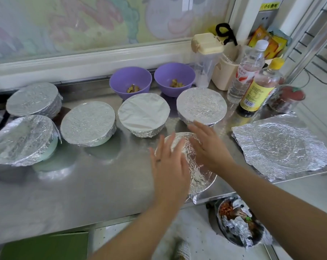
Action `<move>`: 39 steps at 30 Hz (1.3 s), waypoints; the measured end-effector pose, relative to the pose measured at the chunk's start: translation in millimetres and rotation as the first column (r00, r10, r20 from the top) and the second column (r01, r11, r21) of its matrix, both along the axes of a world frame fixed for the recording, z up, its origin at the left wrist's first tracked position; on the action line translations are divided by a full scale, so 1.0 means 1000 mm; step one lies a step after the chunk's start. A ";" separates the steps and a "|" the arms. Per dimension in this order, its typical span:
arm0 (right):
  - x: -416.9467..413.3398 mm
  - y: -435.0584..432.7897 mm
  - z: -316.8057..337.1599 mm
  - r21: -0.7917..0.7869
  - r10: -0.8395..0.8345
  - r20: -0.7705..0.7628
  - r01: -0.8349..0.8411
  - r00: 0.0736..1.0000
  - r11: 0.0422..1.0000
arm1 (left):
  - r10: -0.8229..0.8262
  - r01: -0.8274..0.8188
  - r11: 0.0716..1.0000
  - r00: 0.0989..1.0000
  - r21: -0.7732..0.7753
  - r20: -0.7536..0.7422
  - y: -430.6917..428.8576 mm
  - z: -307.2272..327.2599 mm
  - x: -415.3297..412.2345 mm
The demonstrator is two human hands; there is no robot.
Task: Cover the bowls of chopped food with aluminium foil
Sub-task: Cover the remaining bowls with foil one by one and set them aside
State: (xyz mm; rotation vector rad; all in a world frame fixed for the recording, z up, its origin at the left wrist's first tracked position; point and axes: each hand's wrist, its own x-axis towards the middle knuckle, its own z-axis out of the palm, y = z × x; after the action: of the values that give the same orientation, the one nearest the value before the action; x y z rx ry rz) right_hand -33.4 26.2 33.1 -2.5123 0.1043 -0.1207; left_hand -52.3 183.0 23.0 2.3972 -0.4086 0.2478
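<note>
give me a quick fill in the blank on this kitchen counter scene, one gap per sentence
1. The two uncovered bowls at the back are ____ in colour.
2. The left hand and right hand lie with straight fingers on a bowl wrapped in ____.
3. The loose sheet lies flat on the person's ____ side.
4. The dark bottle has a ____ cap.

Missing words: purple; foil; right; yellow.

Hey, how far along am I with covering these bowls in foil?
Done: five covered bowls stand along the back. In hand: the left hand and right hand press foil onto a sixth bowl near the front edge. Left: two purple bowls of chopped food are uncovered; a spare foil sheet lies at the right.
</note>
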 end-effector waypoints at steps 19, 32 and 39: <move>0.006 0.012 -0.022 -0.401 0.059 -0.204 -0.138 0.977 0.905 | 0.210 -0.660 0.609 0.669 -0.440 -0.713 0.033 -0.026 -0.010; 0.001 0.025 -0.024 -0.414 -0.038 -0.198 -0.048 0.979 0.909 | 0.068 -0.800 0.318 0.554 -0.508 -0.830 0.029 -0.035 0.012; 0.000 0.026 -0.022 -0.418 -0.037 -0.206 -0.053 0.978 0.907 | 0.074 -0.724 0.475 0.600 -0.501 -0.796 0.037 -0.043 0.013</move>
State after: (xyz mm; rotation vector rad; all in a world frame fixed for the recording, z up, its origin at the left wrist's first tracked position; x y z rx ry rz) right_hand -33.1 51.9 11.2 -2.9541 0.1690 0.1440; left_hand -39.4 220.3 -20.2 1.4206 0.6261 -0.2355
